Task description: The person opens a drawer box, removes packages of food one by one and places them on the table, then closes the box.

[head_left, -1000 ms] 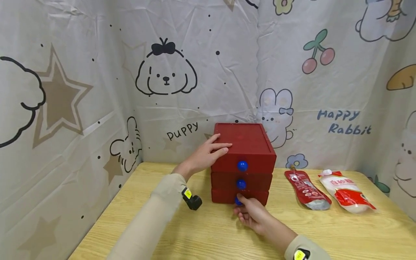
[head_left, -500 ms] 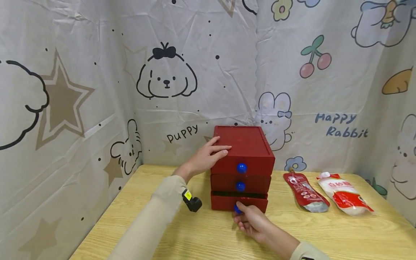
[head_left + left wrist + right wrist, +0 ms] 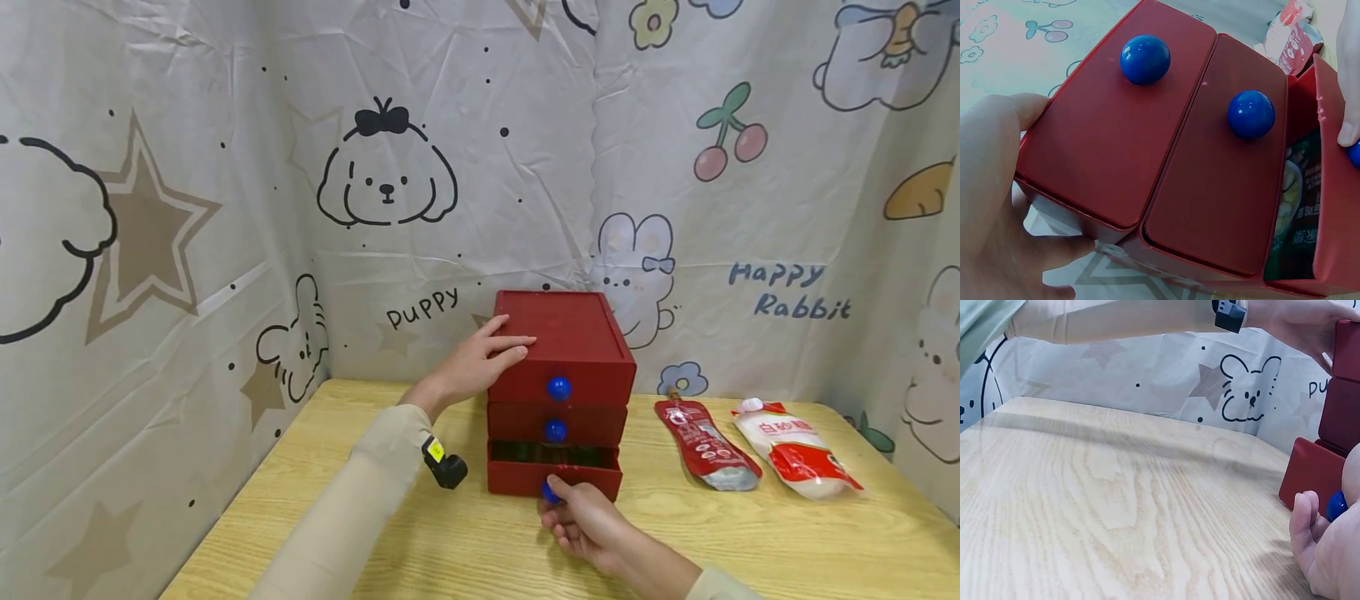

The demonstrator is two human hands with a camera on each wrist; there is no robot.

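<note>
A red three-drawer cabinet (image 3: 562, 329) with round blue knobs stands on the table. Its bottom drawer (image 3: 502, 477) is partly pulled out, while the upper two are closed. My right hand (image 3: 592, 521) pinches the bottom drawer's blue knob (image 3: 551, 492) between thumb and fingers. My left hand (image 3: 476, 367) rests against the cabinet's top left edge with fingers spread, the thumb near the front. Inside the drawer, the left wrist view shows a dark green packet (image 3: 1297, 219) with printed characters and a picture; the rest of the contents is hidden.
To the right of the cabinet lie a red spouted pouch (image 3: 708, 446) and a white-and-red bag (image 3: 798, 446) with a white cap. The wooden table (image 3: 450, 533) meets a printed cloth backdrop (image 3: 390, 275) behind and on the left.
The bottom drawer has slid out toward me with my right hand on its knob, showing the inside. My left hand has stayed on the cabinet.
</note>
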